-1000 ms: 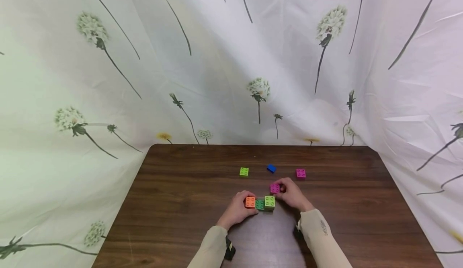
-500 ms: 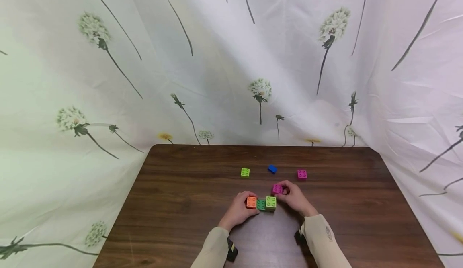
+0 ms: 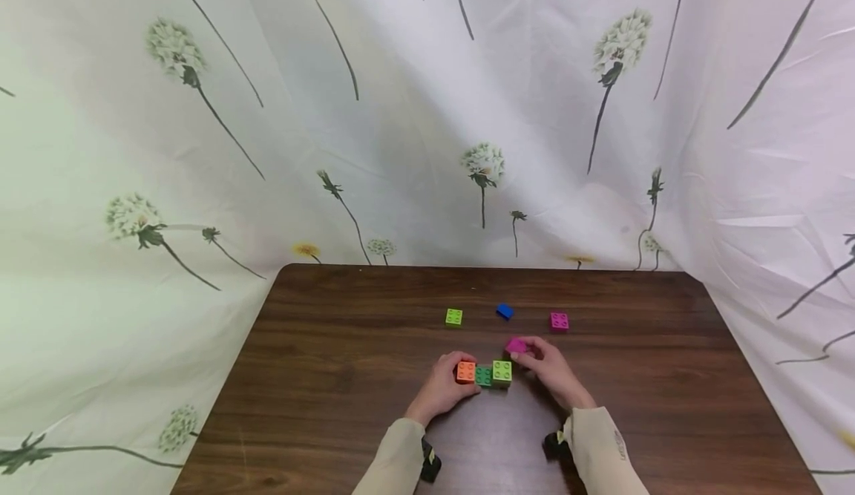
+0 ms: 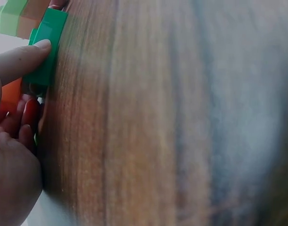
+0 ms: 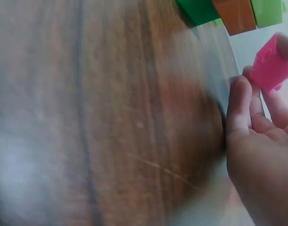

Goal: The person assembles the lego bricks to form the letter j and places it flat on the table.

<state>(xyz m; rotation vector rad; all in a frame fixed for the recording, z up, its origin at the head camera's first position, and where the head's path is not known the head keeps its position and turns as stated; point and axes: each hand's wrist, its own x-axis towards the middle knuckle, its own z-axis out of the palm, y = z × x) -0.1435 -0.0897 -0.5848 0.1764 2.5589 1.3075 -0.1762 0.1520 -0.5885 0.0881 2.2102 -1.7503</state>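
Head view: the left hand [image 3: 441, 386] grips the orange end of a joined brick row [image 3: 484, 375]; just beyond its lime end, the right hand [image 3: 553, 373] pinches a tilted pink brick [image 3: 515, 345]. Farther off on the surface [image 3: 334, 376] lie a lime brick [image 3: 454, 317], a blue brick [image 3: 505, 311] and a second pink brick [image 3: 559, 321], before flowered cloth [image 3: 414, 146].

Tabletop [image 3: 320, 361]: dark wood grain, smooth, glossy where light catches it.
Pinched pink brick [image 5: 270, 66]: plastic, smooth.
Green brick [image 4: 54, 28]: plastic, smooth-faced, mild shine.
Orange brick [image 3: 466, 372]: plastic, moulded studs, smooth.
Backdrop [image 3: 401, 109]: thin cloth by its look, printed, creased, faint sheen.
Sleeves [image 3: 397, 447]: cloth, matt.
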